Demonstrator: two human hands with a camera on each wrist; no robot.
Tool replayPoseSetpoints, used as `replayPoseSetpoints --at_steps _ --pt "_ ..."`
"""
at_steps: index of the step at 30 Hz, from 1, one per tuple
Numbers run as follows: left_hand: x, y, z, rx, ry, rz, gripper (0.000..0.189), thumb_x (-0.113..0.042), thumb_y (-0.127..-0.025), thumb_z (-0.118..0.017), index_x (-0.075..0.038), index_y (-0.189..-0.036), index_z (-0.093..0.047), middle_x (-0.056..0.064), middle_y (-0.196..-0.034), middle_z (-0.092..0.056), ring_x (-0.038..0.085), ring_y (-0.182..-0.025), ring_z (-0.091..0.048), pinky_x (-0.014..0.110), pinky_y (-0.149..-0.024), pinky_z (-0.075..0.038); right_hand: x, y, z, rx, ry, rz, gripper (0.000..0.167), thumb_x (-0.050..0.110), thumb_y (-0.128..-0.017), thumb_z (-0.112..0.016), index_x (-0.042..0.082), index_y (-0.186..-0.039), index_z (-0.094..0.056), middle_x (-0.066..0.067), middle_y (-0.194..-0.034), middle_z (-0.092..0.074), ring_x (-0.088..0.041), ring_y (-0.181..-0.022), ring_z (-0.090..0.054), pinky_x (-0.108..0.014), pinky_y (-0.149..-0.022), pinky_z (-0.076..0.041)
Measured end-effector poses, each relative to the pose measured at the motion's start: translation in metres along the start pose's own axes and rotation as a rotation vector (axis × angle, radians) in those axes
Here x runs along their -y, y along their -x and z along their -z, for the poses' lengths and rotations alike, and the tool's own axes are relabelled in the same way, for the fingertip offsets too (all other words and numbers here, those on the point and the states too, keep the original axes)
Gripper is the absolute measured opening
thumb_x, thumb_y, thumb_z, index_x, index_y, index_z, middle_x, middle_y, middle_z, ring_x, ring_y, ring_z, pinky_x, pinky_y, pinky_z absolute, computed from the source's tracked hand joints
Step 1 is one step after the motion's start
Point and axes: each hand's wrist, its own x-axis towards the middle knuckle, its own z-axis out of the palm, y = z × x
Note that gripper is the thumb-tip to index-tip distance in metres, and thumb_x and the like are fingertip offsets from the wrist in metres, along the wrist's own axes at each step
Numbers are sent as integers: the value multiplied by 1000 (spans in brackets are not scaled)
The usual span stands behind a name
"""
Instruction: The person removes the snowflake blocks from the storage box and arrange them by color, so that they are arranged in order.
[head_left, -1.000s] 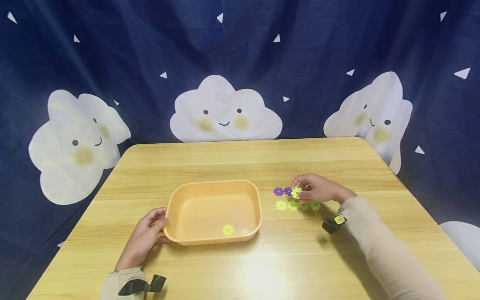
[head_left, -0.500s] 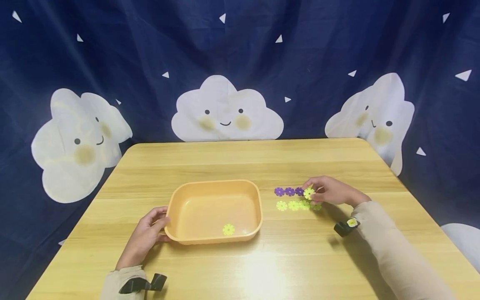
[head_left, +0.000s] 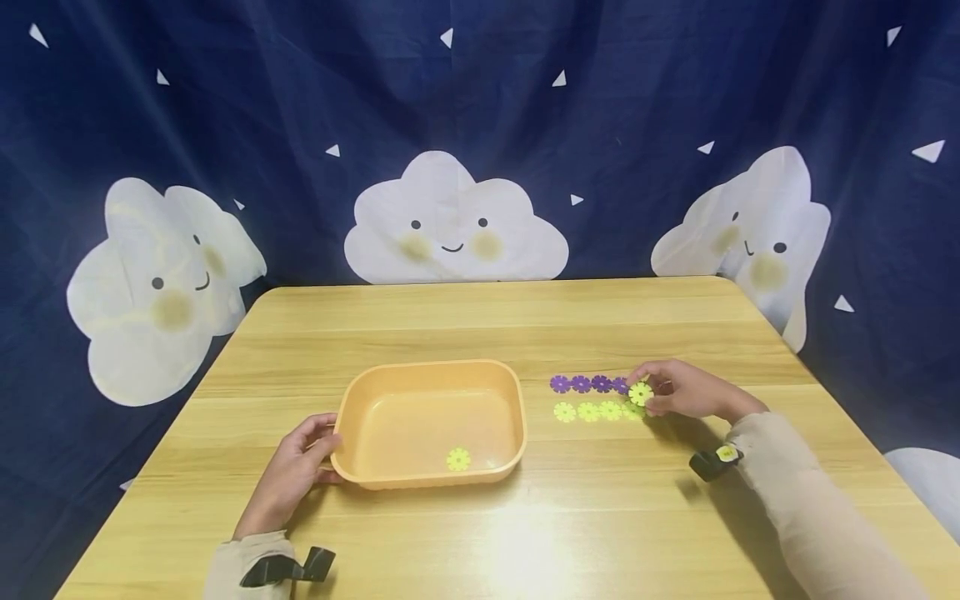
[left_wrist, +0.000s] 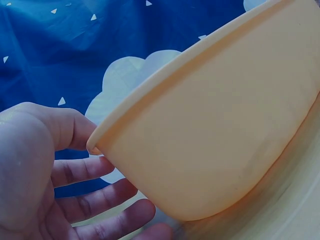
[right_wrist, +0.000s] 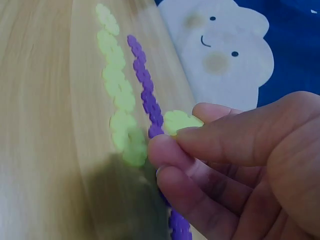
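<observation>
My left hand [head_left: 285, 479] grips the left end of an orange plastic basin [head_left: 401, 429]; in the left wrist view the thumb lies at the rim and the fingers rest against the outer wall [left_wrist: 210, 135]. One yellow-green snowflake disc [head_left: 458, 459] lies inside the basin, near its front wall. Between thumb and fingertips, my right hand [head_left: 693, 390] pinches another yellow-green snowflake disc [head_left: 640, 394] close over the table. It overlaps the right part of a row of purple snowflake discs [head_left: 581, 384], which the hand partly hides. Nearer me runs a row of yellow-green snowflake discs [head_left: 588, 412].
The wooden table [head_left: 420, 537] has rounded back corners and reflects a bright glare near its front. Behind it hangs a dark blue curtain [head_left: 300, 83] with smiling clouds. Black straps [head_left: 288, 569] are on both sleeved wrists.
My right hand has moved right along the purple row with the yellow-green disc, uncovering more purple discs. My left hand and the basin stay in place.
</observation>
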Motion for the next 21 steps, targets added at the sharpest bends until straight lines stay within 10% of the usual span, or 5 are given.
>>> replayPoseSetpoints --at_steps 14,21 --pt "3 0 1 0 -7 0 40 -13 -102 -50 2 -138 -41 23 -124 -48 19 -88 -60 37 -67 -60 -5 17 1 -31 78 11 32 -2 -83 -70 -1 -113 -62 -22 -120 -59 -40 -110 -55 -51 -93 -50" --pt "2 0 1 -1 -4 11 40 -14 -102 -49 1 -138 -41 23 -126 -47 21 -89 -60 37 -68 -60 -8 20 1 -27 78 -4 31 -1 -84 -70 -1 -113 -61 -18 -115 -60 -28 -99 -56 -48 -89 -52"
